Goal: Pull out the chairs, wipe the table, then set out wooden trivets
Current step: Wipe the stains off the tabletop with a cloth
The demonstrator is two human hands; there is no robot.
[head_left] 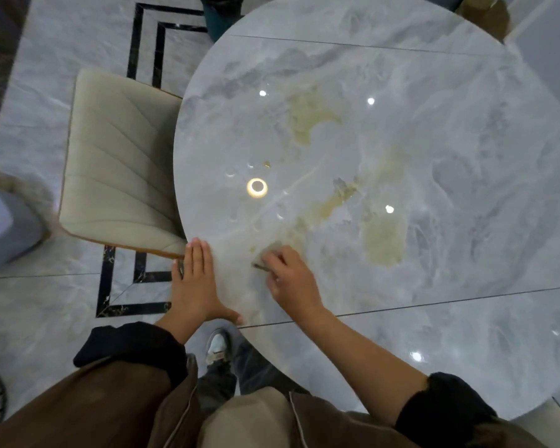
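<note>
A round grey marble table (pixel 385 92) fills the right of the head view. My left hand (pixel 196 282) lies flat on its near left edge, fingers spread, holding nothing. My right hand (pixel 291 279) presses a small grey cloth (pixel 270 250) onto the tabletop just right of the left hand; only a corner and an edge of the cloth show past the fingers. A beige padded chair (pixel 117 163) stands at the table's left side, its seat partly tucked under the rim. No wooden trivets are in view.
Glossy marble floor with black inlay lines (pixel 143 43) lies to the left. A pale blue seat with a fluffy edge (pixel 4 227) sits at the far left. Another chair (pixel 485 14) stands at the far right top. My shoe (pixel 219 345) is below the table edge.
</note>
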